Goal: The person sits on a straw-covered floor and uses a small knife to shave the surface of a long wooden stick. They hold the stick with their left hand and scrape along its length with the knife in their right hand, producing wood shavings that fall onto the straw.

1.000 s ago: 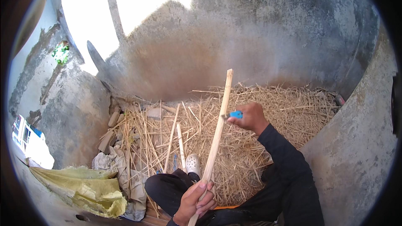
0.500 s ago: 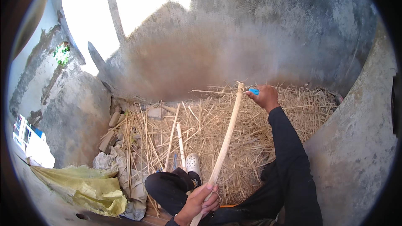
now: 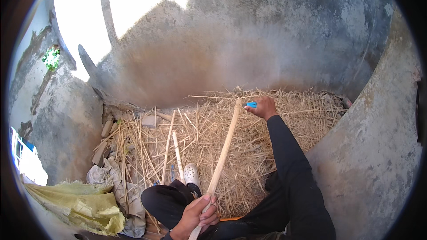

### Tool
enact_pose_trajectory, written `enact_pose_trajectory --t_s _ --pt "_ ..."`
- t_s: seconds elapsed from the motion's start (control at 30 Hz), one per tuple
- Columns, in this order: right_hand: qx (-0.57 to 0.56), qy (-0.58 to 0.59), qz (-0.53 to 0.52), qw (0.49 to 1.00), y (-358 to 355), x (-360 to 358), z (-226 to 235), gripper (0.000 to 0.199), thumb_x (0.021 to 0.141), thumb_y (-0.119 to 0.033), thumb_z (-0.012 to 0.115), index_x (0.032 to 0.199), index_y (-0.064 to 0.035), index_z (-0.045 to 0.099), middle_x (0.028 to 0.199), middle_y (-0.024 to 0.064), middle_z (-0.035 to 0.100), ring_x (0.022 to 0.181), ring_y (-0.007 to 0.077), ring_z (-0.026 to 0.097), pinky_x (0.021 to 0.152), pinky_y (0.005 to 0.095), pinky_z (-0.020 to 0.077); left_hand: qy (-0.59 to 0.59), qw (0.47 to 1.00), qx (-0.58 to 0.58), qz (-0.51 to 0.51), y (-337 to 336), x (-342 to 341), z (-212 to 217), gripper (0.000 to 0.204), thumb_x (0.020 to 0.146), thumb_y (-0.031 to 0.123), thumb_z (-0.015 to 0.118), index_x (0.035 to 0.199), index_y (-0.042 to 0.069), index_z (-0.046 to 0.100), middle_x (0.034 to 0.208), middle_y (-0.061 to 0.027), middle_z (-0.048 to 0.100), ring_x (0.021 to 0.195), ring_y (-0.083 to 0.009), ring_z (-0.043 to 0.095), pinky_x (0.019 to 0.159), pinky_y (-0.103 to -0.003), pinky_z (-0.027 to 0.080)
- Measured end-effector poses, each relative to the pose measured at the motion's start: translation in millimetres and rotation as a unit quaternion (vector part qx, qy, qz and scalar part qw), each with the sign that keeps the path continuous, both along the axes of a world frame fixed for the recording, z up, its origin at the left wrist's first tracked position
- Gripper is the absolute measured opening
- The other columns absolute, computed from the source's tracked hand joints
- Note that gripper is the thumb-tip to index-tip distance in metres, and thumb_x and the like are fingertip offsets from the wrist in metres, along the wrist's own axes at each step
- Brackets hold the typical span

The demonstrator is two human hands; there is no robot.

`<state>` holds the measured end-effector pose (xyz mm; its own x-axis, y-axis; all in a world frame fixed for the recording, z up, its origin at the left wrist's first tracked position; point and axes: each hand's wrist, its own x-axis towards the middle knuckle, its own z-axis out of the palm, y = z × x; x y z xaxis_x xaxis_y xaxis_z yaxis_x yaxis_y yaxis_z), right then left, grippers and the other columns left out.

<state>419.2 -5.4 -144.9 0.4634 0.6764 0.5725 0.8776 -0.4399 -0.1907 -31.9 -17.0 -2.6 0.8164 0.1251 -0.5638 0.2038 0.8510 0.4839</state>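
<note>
My left hand (image 3: 199, 214) is closed around the near end of a long, pale wooden strip (image 3: 225, 146). The strip slants up and to the right, away from my body, with a slight bend. At its far end my right hand (image 3: 262, 107) is closed on a small blue-handled tool (image 3: 251, 105). That tool sits beside the strip's tip; its working end is too small to make out. Frayed fibres stand near the tip. Below the strip, my leg in black trousers is bent, and a light clog (image 3: 192, 174) is on the foot.
Straw-like shavings (image 3: 284, 138) cover much of the floor. Two pale strips (image 3: 178, 154) lean left of the clog. A yellow-green sack (image 3: 78, 206) and crumpled grey cloth (image 3: 129, 200) lie at the lower left. Concrete walls (image 3: 213, 53) rise at the back and on both sides.
The whole view has shifted, so the scene sits further left. The strip's far end has come a little nearer to me, and my right hand has moved slightly left and nearer.
</note>
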Motion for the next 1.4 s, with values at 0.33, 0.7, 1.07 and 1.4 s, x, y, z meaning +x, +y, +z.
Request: enact_pose_trajectory --t_s 0.33,0.7,1.07,1.4 --pt "0.142 0.283 -0.083 0.945 -3.3 -4.2 77.9 0.080 0.088 -0.072 0.036 0.063 0.0001 0.059 0.055 0.0145 0.056 0.053 0.0259 0.056 0.055 0.0424 0.0428 -0.047 0.989 0.131 -0.046 -1.2 12.8 31.0 0.028 0.103 0.034 0.038 0.095 0.008 0.044 0.050 0.0047 0.034 0.037 -0.0077 0.032 0.054 -0.025 0.035" --pt "0.135 0.145 0.067 0.978 -34.8 -54.9 88.1 0.076 0.083 -0.078 0.040 0.058 -0.0093 0.060 0.047 0.0074 0.051 0.046 0.0277 0.055 0.045 0.0401 0.0414 -0.066 0.992 0.104 -0.039 -8.9 9.4 28.7 0.026 0.103 0.031 0.037 0.096 0.007 0.044 0.049 0.0052 0.032 0.037 -0.0064 0.031 0.052 -0.023 0.033" --pt "0.084 0.100 -0.086 0.988 -8.2 12.0 11.9 0.079 0.079 -0.083 0.038 0.068 -0.0076 0.061 0.062 0.0152 0.059 0.058 0.0319 0.061 0.053 0.0430 0.0465 -0.003 0.996 0.083 -0.039 -11.6 3.2 14.0 0.028 0.102 0.034 0.040 0.095 0.007 0.044 0.051 0.0049 0.033 0.038 -0.0074 0.031 0.054 -0.023 0.034" --pt "0.152 0.307 -0.118 0.932 -43.8 48.4 42.1 0.082 0.087 -0.075 0.037 0.070 0.0016 0.062 0.063 0.0227 0.056 0.064 0.0313 0.061 0.059 0.0416 0.0438 -0.096 0.979 0.168 -0.062 -11.7 6.7 8.5 0.024 0.103 0.029 0.040 0.091 0.009 0.046 0.051 0.0048 0.034 0.039 -0.0069 0.031 0.039 -0.020 0.027"
